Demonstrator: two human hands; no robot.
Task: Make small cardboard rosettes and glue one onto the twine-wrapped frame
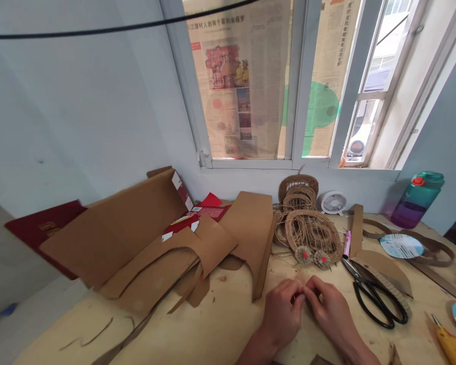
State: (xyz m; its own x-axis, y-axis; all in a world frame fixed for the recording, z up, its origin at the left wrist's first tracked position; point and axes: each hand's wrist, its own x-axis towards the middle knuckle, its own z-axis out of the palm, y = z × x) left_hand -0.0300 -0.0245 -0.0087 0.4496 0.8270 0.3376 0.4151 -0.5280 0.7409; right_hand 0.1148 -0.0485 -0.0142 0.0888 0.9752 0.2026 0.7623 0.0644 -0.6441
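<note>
My left hand (283, 309) and my right hand (329, 306) rest together on the wooden table (220, 324), fingertips pinched against each other around something small that I cannot make out. Just beyond them lie coils of woven rattan rings (311, 230) with two small round cardboard discs marked with red dots (313, 256). Black scissors (376, 296) lie right of my right hand.
Cut brown cardboard sheets (155, 248) with red packaging are piled at the left. A small white fan (333, 202), a teal and purple water bottle (418, 200), cardboard strips, a round blue disc (401, 245) and a yellow cutter (450, 342) lie at the right, below a newspaper-covered window.
</note>
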